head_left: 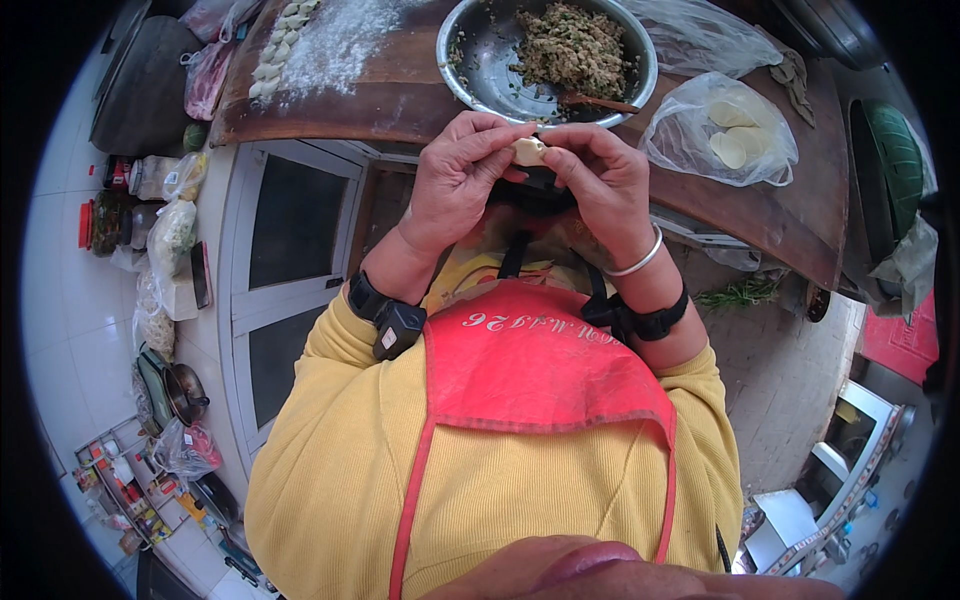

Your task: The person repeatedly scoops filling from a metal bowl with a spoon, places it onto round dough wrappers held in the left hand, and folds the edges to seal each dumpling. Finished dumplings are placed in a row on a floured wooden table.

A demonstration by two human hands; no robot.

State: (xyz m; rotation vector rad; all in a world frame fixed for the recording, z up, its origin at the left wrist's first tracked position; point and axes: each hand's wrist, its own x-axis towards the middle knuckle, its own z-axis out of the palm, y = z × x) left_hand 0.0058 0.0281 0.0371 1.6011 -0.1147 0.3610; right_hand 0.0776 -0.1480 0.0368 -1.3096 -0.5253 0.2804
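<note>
Between the fingertips of both hands is a small dough dumpling, held just in front of the table edge. My left hand pinches one side of it with thumb and fingers. From the other side, my right hand grips it the same way. Right beyond the hands stands a steel bowl with minced filling heaped at its far right. A wooden utensil leans inside the bowl near its rim. To the right, an open clear plastic bag holds several round dough wrappers.
Rows of shaped dumplings lie beside scattered flour at the far left of the wooden table. Another clear plastic bag and a cloth lie at the back right. Jars and bagged food line the left counter.
</note>
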